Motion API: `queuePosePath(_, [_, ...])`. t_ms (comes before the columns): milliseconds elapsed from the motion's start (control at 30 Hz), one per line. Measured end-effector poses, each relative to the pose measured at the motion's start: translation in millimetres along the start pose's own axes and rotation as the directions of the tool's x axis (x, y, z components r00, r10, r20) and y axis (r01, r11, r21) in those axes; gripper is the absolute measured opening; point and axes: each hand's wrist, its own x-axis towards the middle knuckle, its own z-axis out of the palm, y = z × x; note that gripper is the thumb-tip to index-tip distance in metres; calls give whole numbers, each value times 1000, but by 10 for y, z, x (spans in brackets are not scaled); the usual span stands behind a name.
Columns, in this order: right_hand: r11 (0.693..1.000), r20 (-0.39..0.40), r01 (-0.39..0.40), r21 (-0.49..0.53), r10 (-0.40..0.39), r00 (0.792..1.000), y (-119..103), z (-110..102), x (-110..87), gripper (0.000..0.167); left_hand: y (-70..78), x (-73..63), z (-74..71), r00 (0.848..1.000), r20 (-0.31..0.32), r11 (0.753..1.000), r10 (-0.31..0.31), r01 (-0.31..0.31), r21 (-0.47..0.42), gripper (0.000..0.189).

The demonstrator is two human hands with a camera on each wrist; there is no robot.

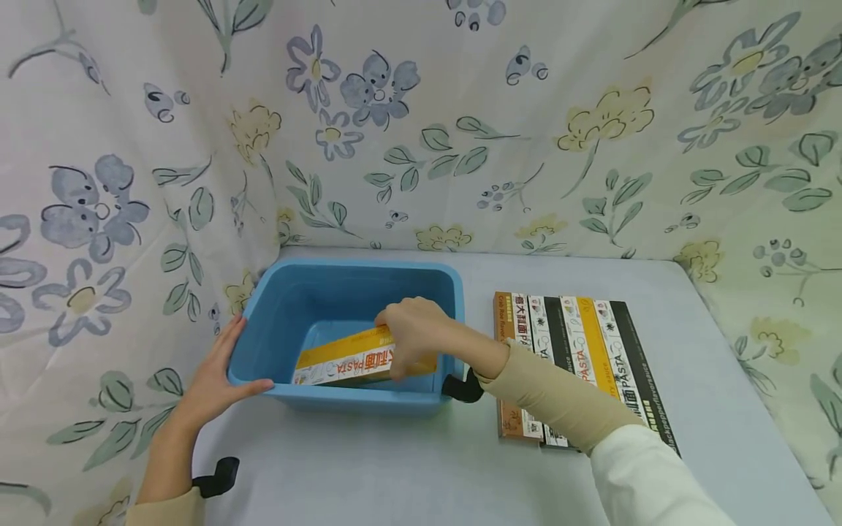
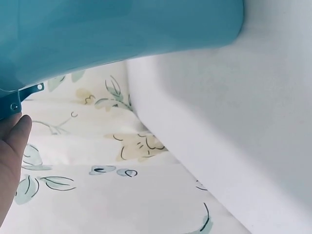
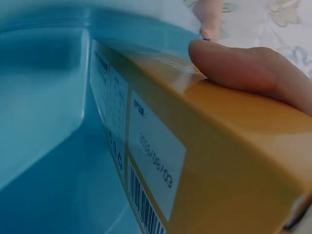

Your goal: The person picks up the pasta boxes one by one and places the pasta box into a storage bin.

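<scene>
A blue plastic bin (image 1: 368, 402) stands on the table's left part. My left hand (image 1: 213, 376) grips its left end, with the thumb over the front rim; in the left wrist view only part of that hand (image 2: 12, 151) shows, beside a small bracket on the bin. My right hand (image 1: 414, 332) reaches inside and holds a yellow-and-white pasta box (image 1: 349, 361), tilted along the front wall. The right wrist view shows the thumb (image 3: 239, 68) on the box's yellow face, above a side printed with a date and barcode. The other right fingers are mostly hidden there.
To the right, several pasta boxes lie side by side: a brown one (image 1: 509, 420), black ones and a yellow one, partly under my right forearm. A flowered curtain (image 1: 460, 183) hangs behind and left of the white table (image 1: 395, 467).
</scene>
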Motion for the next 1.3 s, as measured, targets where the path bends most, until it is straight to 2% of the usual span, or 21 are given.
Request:
queuePosePath(200, [999, 34, 0, -34, 2, 999, -85, 54, 236, 60, -4, 3, -8, 1000, 14, 999, 3, -3, 33, 112])
queuePosePath(367, [997, 84, 13, -74, -7, 996, -153, 104, 356, 53, 15, 5, -18, 999, 33, 998, -4, 2, 62, 113])
queuePosePath(567, [993, 129, 44, -114, -30, 991, -193, 152, 427, 46, 33, 1, -33, 997, 71, 996, -21, 15, 85, 114])
queuePosePath(733, [986, 138, 94, -141, -74, 988, -218, 160, 443, 40, 22, -1, -43, 997, 71, 995, -27, 20, 101, 115])
queuePosePath(900, [981, 197, 110, -158, -78, 977, -197, 152, 418, 44, 23, 17, -54, 997, 66, 993, -27, 19, 115, 115])
queuePosePath(967, [985, 255, 119, -128, -83, 963, -159, 152, 404, 45, 29, 18, -56, 997, 65, 993, -28, 20, 114, 114])
queuePosePath(1033, [990, 333, 115, -84, -80, 940, -113, 156, 395, 40, 32, 16, -58, 997, 67, 994, -29, 21, 108, 114])
queuePosePath(1133, [994, 464, 97, -51, -62, 884, -64, 162, 390, 35, 34, 12, -61, 997, 68, 994, -28, 21, 104, 114])
queuePosePath(1200, [995, 535, 80, -54, -39, 844, -51, 160, 387, 38, 34, 12, -60, 997, 68, 994, -29, 22, 102, 114])
queuePosePath(1300, [993, 586, 86, -79, -24, 810, -54, 152, 382, 45, 33, 15, -52, 998, 59, 994, -30, 24, 103, 113])
